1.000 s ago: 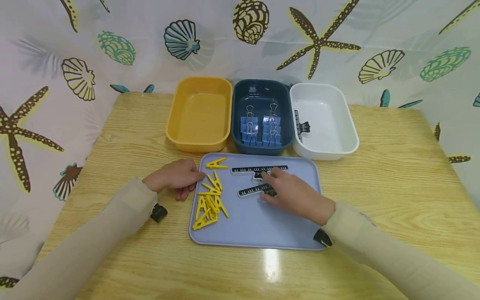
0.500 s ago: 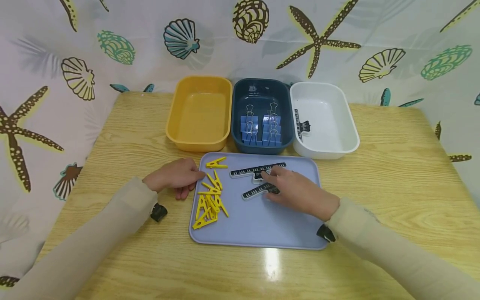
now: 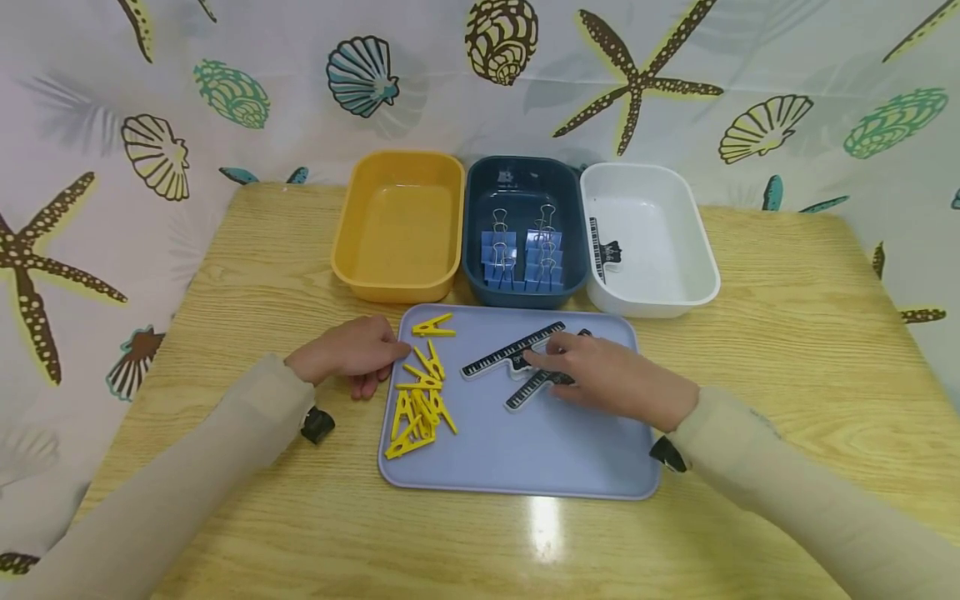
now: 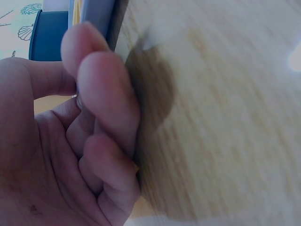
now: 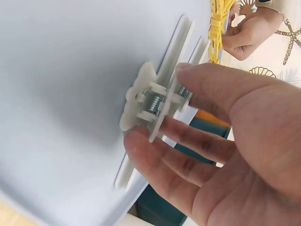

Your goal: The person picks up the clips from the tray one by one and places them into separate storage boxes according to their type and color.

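Note:
Two clips with a piano-key pattern lie on a pale blue tray (image 3: 510, 475). The farther clip (image 3: 491, 358) and the nearer clip (image 3: 528, 390) both slant up to the right. My right hand (image 3: 618, 379) covers part of both. In the right wrist view its thumb and fingers are bent around a white clip (image 5: 141, 96) with a metal spring. My left hand (image 3: 352, 350) is at the tray's left rim, its thumb and fingers curled at the edge. Several yellow clothespins (image 3: 423, 400) lie on the tray beside it.
Behind the tray stand a yellow bin (image 3: 397, 287), a dark blue bin (image 3: 536, 300) holding several blue binder clips (image 3: 543, 267), and a white bin (image 3: 660, 304) with one piano-key clip (image 3: 609, 252). A shell-print cloth (image 3: 450, 100) hangs behind the wooden table (image 3: 787, 317).
My right hand has shifted to the right. Both piano-key clips have turned, their right ends swinging away from me, and the nearer one has slid right. The left hand stays put.

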A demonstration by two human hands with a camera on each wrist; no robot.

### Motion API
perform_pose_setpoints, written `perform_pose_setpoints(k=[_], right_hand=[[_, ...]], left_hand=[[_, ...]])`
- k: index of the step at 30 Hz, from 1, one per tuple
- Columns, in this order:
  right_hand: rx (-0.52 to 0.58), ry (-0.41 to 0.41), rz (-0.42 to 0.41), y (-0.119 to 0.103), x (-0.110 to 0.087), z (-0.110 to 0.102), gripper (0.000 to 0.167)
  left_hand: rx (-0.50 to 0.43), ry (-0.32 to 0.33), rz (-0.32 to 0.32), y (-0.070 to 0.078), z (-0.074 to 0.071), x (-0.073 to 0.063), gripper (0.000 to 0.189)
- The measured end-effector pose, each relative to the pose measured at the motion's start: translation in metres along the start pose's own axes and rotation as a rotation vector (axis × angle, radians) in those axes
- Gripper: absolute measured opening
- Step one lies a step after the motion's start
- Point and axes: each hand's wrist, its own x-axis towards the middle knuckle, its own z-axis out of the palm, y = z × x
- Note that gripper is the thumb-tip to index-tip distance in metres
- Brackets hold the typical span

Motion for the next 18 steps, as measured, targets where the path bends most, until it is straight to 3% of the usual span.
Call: perform_pose_setpoints(k=[12, 18], right_hand=[[-0.078, 0.0, -0.18, 0.01, -0.003, -0.004, 0.047], [-0.101, 0.026, -0.228, 0.012, -0.003, -0.002, 0.045]], left_hand=[[0.012, 0.004, 0.005, 0.0, 0.001, 0.0, 0.049], [0.018, 0.01, 0.005, 0.001, 0.001, -0.001, 0.049]])
